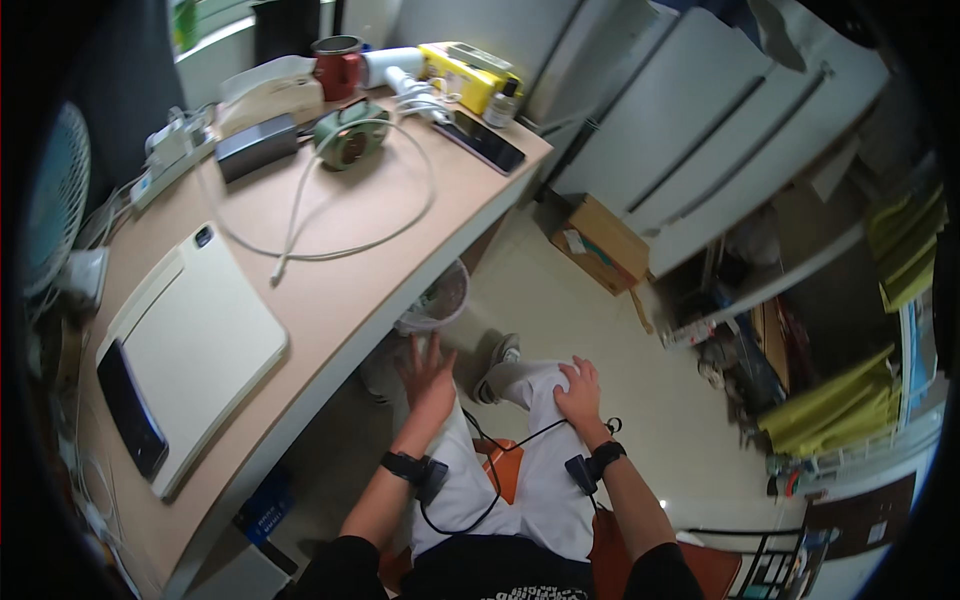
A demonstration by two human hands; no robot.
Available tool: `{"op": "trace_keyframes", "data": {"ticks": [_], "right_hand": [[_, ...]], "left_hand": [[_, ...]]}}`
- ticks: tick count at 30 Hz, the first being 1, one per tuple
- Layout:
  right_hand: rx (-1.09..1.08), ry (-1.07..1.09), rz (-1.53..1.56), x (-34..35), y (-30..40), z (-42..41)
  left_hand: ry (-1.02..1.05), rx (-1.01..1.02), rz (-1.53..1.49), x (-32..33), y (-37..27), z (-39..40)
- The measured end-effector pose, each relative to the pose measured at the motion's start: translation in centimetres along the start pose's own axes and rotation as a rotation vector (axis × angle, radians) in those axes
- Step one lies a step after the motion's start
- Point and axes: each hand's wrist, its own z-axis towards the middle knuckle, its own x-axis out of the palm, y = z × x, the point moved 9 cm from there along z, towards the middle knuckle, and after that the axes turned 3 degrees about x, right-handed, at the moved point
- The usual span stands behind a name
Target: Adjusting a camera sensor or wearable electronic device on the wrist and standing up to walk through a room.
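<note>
Both my hands rest on my white trousers as I sit beside the desk. My left hand [431,375] lies on one knee with its fingers spread, near the desk's edge, holding nothing. On the other knee is my right hand [579,391], fingers somewhat apart and nothing in it. Black straps with small dark devices circle both wrists, and a black cable [499,487] hangs between them over my lap. On the desk, a phone [133,409] lies across a tablet in a cream case [202,330]. Beyond them a white charging cable [330,257] loops beside a green retro-style device [351,139].
A second phone [481,142], a small bottle [500,103], a red mug [337,69] and a power strip [172,161] stand or lie along the desk's back. A lined bin [439,300] is beside the desk; a cardboard box [601,244] sits on the floor. A fan [56,199] is at left.
</note>
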Motion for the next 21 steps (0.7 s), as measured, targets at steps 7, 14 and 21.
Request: {"op": "trace_keyframes", "data": {"ticks": [7,14,21], "right_hand": [[0.333,0.002,-0.062,0.0,-9.2,-4.5],[0.469,0.067,-0.05,2.5,-16.0,-8.5],[0.612,0.259,0.018,3.8,-17.2,-7.9]], "left_hand": [[0.079,0.023,-0.04,0.3,-2.1,1.4],[0.089,0.089,0.022,2.0,-4.9,2.4],[0.122,0.057,0.113,2.7,-5.1,2.5]]}}
